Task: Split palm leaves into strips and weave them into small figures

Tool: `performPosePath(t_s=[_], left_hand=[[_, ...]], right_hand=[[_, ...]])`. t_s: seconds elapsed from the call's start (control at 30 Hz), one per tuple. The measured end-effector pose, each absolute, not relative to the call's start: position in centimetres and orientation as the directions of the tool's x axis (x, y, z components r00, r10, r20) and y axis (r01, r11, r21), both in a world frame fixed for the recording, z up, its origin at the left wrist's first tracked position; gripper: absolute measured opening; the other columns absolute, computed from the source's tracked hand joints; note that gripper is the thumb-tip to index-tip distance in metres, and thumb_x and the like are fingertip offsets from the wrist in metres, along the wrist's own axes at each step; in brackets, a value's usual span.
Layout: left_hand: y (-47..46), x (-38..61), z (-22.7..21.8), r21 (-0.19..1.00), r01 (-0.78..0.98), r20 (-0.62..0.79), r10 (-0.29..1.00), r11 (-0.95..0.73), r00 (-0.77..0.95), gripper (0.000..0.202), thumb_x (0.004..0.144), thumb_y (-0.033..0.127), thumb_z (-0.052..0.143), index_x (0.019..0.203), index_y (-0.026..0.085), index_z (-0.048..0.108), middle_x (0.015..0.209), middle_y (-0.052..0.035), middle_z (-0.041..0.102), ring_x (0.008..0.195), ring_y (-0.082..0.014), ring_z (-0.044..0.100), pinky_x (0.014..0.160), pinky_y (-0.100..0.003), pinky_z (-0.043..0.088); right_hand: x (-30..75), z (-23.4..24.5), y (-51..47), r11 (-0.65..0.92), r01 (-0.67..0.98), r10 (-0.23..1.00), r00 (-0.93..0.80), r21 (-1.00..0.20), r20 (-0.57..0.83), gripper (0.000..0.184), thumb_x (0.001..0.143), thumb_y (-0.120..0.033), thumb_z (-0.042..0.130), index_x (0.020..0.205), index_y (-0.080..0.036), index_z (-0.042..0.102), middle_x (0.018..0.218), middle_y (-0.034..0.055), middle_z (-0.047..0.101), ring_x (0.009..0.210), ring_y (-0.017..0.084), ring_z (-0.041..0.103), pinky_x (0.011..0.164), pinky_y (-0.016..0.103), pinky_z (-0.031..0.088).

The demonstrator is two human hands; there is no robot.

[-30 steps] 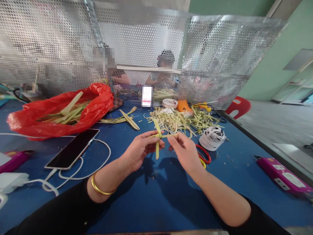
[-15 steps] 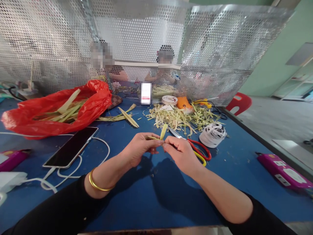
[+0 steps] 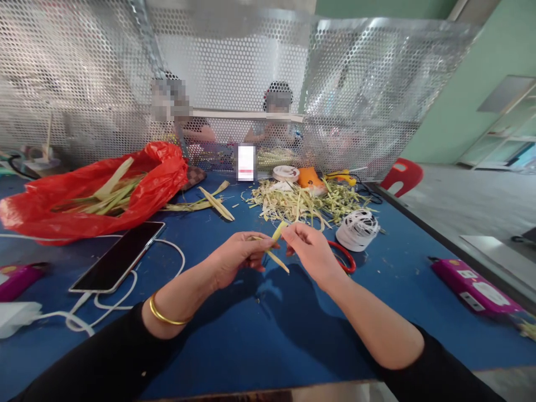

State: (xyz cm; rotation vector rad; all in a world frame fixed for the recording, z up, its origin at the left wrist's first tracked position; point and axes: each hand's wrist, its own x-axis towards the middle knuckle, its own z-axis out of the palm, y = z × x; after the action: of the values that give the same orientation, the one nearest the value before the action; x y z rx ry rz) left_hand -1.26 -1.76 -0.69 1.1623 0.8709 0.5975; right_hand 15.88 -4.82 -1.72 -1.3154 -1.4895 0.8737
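Note:
My left hand (image 3: 239, 252) is closed in a pinch on a pale yellow-green leaf strip (image 3: 278, 231) that looks like husk. One narrow end of the strip (image 3: 278, 261) sticks out below the fingers, slanting down to the right. The wider end points up between both hands. At that upper end, the thumb and fingers of my right hand (image 3: 307, 248) are pressed together on the leaf. Scissors with a red handle (image 3: 347, 257) lie partly hidden behind my right hand.
A red plastic bag (image 3: 84, 223) of long leaves lies at left, near a phone (image 3: 119, 257) with a white cable. Leaf scraps (image 3: 288, 204), a white cord roll (image 3: 357, 231) and a purple pack (image 3: 473, 285) are on the blue table (image 3: 234, 346). People sit behind a perforated screen.
My right hand has shifted up along the strip to its upper end. A narrow end now hangs out below the left fingers. The scissors are more covered by my right hand.

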Motion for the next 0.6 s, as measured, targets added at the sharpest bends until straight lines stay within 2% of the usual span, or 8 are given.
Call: performPosePath(t_s=[0.1, 0.23, 0.37, 0.43, 0.53, 0.6], left_hand=[[-2.0, -1.1, -0.7, 0.952, 0.053, -0.281, 0.788, 0.303, 0.548, 0.027, 0.067, 0.038, 0.072, 0.08, 0.015, 0.065, 0.046, 0.0085, 0.04, 0.043, -0.0066, 0.033, 0.054, -0.026, 0.042], [-2.2, -0.7, -0.7, 0.977, 0.085, -0.209, 0.83, 0.193, 0.516, 0.02, 0.064, 0.032, 0.074, 0.07, 0.015, 0.066, 0.046, 0.0059, 0.046, 0.045, -0.0078, 0.038, 0.05, -0.023, 0.035], [-2.5, -0.6, -0.6, 0.964, 0.095, -0.259, 0.797, 0.248, 0.546, 0.017, 0.064, 0.029, 0.074, 0.065, 0.014, 0.067, 0.047, 0.0043, 0.047, 0.045, -0.0074, 0.037, 0.047, -0.022, 0.031], [-2.5, -0.7, -0.6, 0.94, 0.015, -0.291, 0.778, 0.341, 0.557, 0.018, 0.066, 0.03, 0.073, 0.066, 0.013, 0.067, 0.048, 0.0035, 0.048, 0.047, -0.008, 0.041, 0.048, -0.021, 0.032], [-2.2, -0.9, -0.7, 0.87, -0.15, -0.331, 0.782, 0.47, 0.529, 0.02, 0.073, 0.032, 0.069, 0.072, 0.013, 0.065, 0.053, 0.0032, 0.05, 0.049, -0.007, 0.045, 0.049, -0.019, 0.036], [-1.9, -1.0, -0.6, 0.802, -0.258, -0.369, 0.787, 0.538, 0.495, 0.018, 0.08, 0.03, 0.063, 0.075, 0.013, 0.064, 0.053, 0.0042, 0.048, 0.047, -0.0055, 0.045, 0.049, -0.017, 0.038]], right_hand=[[15.8, -1.7, -4.7, 0.175, 0.178, 0.985, -0.018, -0.968, 0.174, 0.02, 0.078, -0.037, 0.062, 0.07, -0.018, 0.058, 0.058, -0.0038, 0.054, 0.056, 0.012, 0.053, 0.057, 0.025, 0.044], [15.2, -1.6, -5.3, 0.206, 0.196, 0.976, 0.031, -0.959, 0.216, 0.017, 0.078, -0.028, 0.06, 0.064, -0.019, 0.058, 0.053, -0.0036, 0.055, 0.053, 0.012, 0.053, 0.055, 0.025, 0.043], [15.1, -1.8, -5.2, 0.243, 0.206, 0.962, 0.075, -0.948, 0.263, 0.02, 0.077, -0.029, 0.061, 0.061, -0.019, 0.056, 0.053, -0.0035, 0.056, 0.052, 0.012, 0.053, 0.055, 0.025, 0.043], [15.4, -1.9, -4.7, 0.246, 0.154, 0.965, 0.049, -0.957, 0.256, 0.021, 0.08, -0.033, 0.059, 0.064, -0.019, 0.058, 0.058, -0.0024, 0.059, 0.056, 0.013, 0.057, 0.06, 0.027, 0.046], [15.8, -1.8, -4.1, 0.2, 0.044, 0.98, 0.015, -0.979, 0.201, 0.019, 0.082, -0.038, 0.056, 0.082, -0.019, 0.061, 0.071, 0.0005, 0.065, 0.069, 0.015, 0.062, 0.072, 0.03, 0.049], [15.9, -1.7, -4.1, 0.154, 0.046, 0.988, -0.042, -0.987, 0.152, 0.022, 0.082, -0.038, 0.056, 0.09, -0.019, 0.062, 0.076, 0.0019, 0.067, 0.074, 0.017, 0.064, 0.074, 0.032, 0.049]])
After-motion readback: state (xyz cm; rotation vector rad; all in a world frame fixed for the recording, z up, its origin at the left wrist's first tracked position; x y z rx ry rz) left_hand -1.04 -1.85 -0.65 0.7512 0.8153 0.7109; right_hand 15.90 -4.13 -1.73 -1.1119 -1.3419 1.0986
